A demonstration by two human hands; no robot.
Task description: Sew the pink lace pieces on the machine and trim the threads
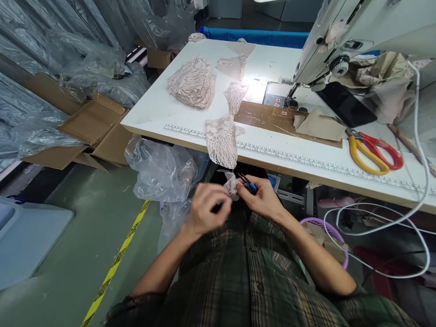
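Observation:
My right hand (261, 196) is closed round small blue thread snips (251, 186) with dark pointed blades. Between its thumb and finger it also pinches a small pale lace piece (230, 183), just below the table's front edge. My left hand (208, 206) is to the left of that lace, its fingers curled towards the thumb and slightly blurred; what they hold, if anything, I cannot make out. Above both hands, a lace panel (222, 141) hangs over the edge. More lace panels (235, 96) trail behind it across the table.
A lace stack (192, 84) lies on the white table (150, 106). At right are a sewing machine (340, 50), a phone (347, 103), scissors (371, 152) and a white cable (420, 150). Plastic bags (163, 168) hang below the table's left end, beside a cardboard box (93, 120).

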